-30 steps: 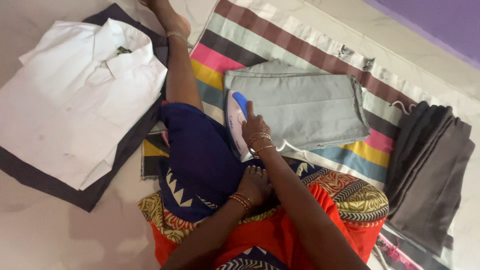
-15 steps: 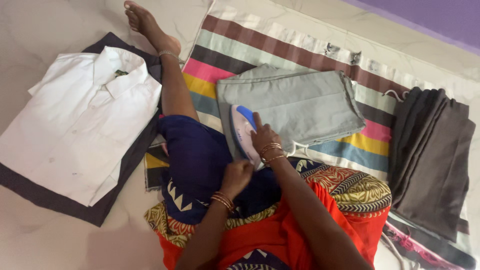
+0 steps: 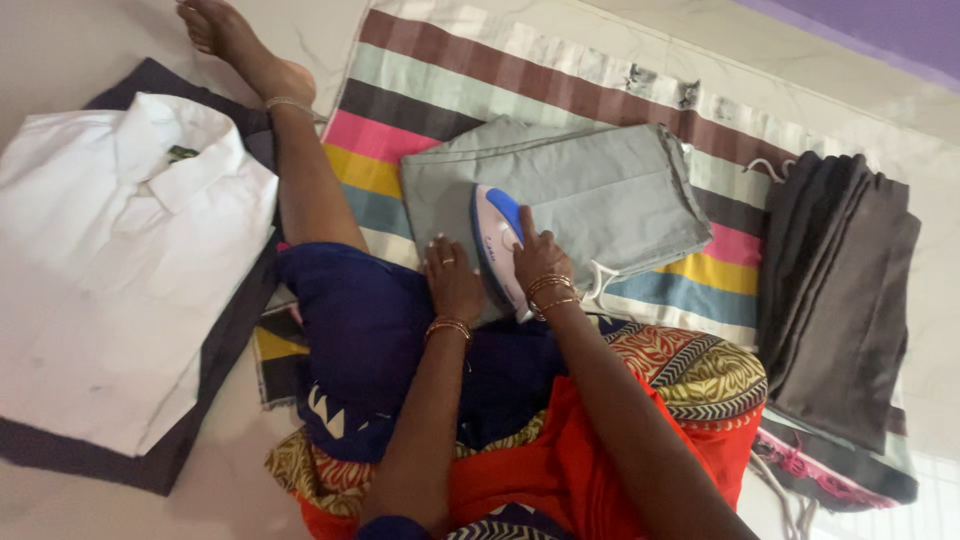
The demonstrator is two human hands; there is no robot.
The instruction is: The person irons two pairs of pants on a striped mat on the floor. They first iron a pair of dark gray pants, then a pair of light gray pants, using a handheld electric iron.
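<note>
One iron (image 3: 497,240) on one folded grey garment (image 3: 590,195), striped mat (image 3: 560,80); right hand (image 3: 540,262) closed round its handle; left hand (image 3: 452,282) flat, fingers spread, at garment edge

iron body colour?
White with a blue handle; the iron shows in the head view, gripped by the right hand.

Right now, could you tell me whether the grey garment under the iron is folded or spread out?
Folded. The grey garment lies as a compact rectangle with layered edges at its right end.
</note>
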